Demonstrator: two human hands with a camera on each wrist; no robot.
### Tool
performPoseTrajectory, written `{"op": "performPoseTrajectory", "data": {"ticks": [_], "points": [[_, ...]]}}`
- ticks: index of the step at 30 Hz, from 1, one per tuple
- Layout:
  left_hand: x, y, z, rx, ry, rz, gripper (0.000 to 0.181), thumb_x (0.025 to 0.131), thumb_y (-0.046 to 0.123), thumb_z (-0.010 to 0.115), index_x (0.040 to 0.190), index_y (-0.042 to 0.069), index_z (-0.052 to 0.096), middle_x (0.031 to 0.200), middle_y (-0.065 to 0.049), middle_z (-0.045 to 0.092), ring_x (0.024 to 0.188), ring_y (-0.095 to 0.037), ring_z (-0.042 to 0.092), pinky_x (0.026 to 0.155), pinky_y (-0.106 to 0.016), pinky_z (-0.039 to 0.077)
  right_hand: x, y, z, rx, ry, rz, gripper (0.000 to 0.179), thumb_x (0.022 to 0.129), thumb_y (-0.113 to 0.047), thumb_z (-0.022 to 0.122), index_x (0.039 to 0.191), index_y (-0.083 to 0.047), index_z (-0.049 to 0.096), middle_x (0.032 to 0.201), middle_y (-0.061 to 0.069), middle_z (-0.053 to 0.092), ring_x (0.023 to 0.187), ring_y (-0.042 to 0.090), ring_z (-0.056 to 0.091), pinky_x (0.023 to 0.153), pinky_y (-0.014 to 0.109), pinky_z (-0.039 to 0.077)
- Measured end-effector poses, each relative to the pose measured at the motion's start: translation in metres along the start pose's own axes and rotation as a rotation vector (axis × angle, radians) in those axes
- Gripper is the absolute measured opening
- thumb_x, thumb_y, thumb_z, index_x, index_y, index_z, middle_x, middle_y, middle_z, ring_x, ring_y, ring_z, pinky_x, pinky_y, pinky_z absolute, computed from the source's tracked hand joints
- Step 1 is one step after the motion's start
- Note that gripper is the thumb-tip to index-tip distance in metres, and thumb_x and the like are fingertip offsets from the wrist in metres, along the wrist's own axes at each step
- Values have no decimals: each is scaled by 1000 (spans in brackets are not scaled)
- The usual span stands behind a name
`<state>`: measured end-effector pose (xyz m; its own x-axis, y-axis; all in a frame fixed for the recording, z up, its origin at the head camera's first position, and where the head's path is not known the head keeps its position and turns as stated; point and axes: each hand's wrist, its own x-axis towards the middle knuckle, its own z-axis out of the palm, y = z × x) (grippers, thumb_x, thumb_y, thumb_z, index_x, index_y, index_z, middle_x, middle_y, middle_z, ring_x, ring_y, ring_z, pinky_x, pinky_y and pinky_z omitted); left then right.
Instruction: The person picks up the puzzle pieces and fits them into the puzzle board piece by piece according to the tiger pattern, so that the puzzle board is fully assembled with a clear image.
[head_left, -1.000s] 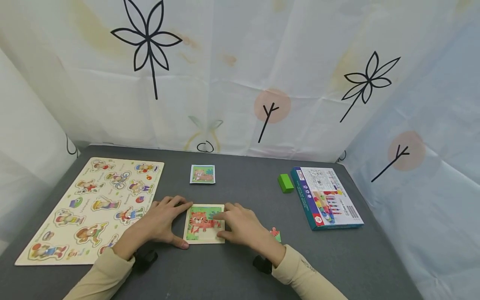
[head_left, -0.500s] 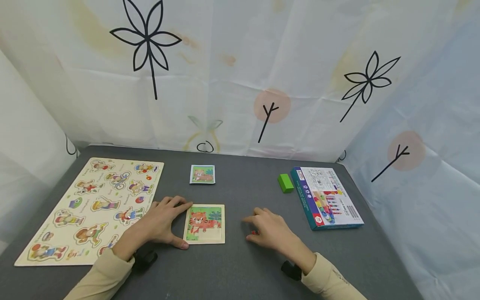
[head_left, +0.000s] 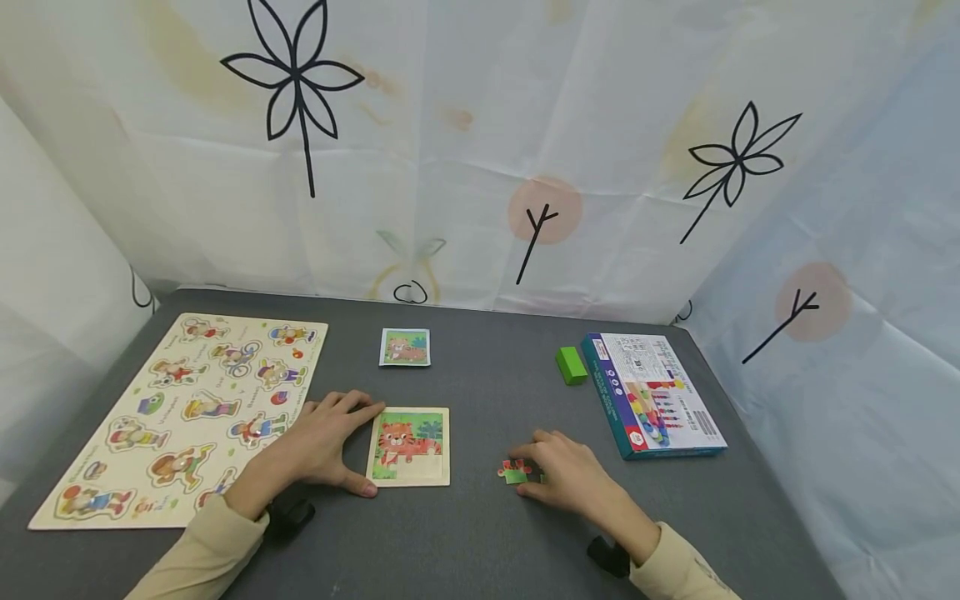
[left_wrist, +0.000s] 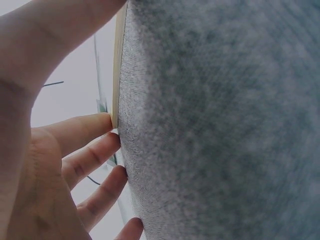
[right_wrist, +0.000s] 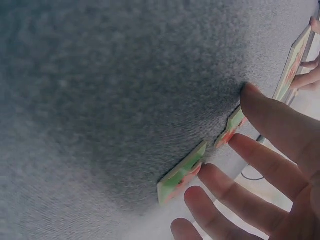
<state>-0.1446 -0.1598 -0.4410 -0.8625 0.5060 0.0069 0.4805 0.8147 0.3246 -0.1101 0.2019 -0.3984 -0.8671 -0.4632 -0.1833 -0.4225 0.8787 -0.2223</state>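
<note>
A small wooden puzzle tray (head_left: 409, 477) with a red tiger picture lies on the table, bare wood showing along its lower part. My left hand (head_left: 330, 442) touches its left side, forefinger at the upper corner and thumb at the lower one. The left wrist view shows those fingers nearly straight along the tray edge (left_wrist: 117, 75). To the right, my right hand (head_left: 566, 471) reaches over two jigsaw pieces. Its thumb and forefinger lie on either side of the nearer red-and-green piece (head_left: 515, 476). Another jigsaw piece (right_wrist: 181, 175) lies flat below the other fingers in the right wrist view.
A large board with cartoon figures (head_left: 168, 408) lies at the left, beneath part of my left forearm. A small tiger picture card (head_left: 405, 347) lies behind the tray. Back right are a green block (head_left: 572, 367) and a flat box (head_left: 660, 396).
My right hand has left the tray and moved right to the loose pieces, uncovering more of the tiger picture. The left hand stays at the tray's edge.
</note>
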Motion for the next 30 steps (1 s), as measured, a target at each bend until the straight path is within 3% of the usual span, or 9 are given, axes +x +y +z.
{"op": "performPoseTrajectory", "data": {"ticks": [9, 18, 30], "points": [[-1, -1, -1, -1, -9, -9, 113, 59, 75, 85, 147, 11, 55, 141, -10, 54, 128, -36, 51, 91, -58, 43, 3, 1, 4, 17, 24, -50, 35, 85, -31, 84, 115, -16, 78, 96, 0, 67, 80, 9, 54, 61, 24, 41], [0, -2, 1, 7, -5, -11, 114, 58, 76, 85, 147, 12, 55, 140, -10, 54, 128, -36, 51, 91, -57, 43, 7, -4, 4, 43, 32, -87, 24, 86, -23, 83, 108, -15, 78, 96, 1, 69, 81, 11, 58, 64, 27, 46], [0, -1, 1, -5, -10, -14, 116, 57, 78, 85, 148, 12, 55, 141, -10, 54, 128, -35, 51, 93, -59, 42, 12, -5, 5, 51, -12, -90, 22, 86, -21, 83, 105, -14, 76, 97, 2, 69, 83, 12, 57, 65, 28, 48]]}}
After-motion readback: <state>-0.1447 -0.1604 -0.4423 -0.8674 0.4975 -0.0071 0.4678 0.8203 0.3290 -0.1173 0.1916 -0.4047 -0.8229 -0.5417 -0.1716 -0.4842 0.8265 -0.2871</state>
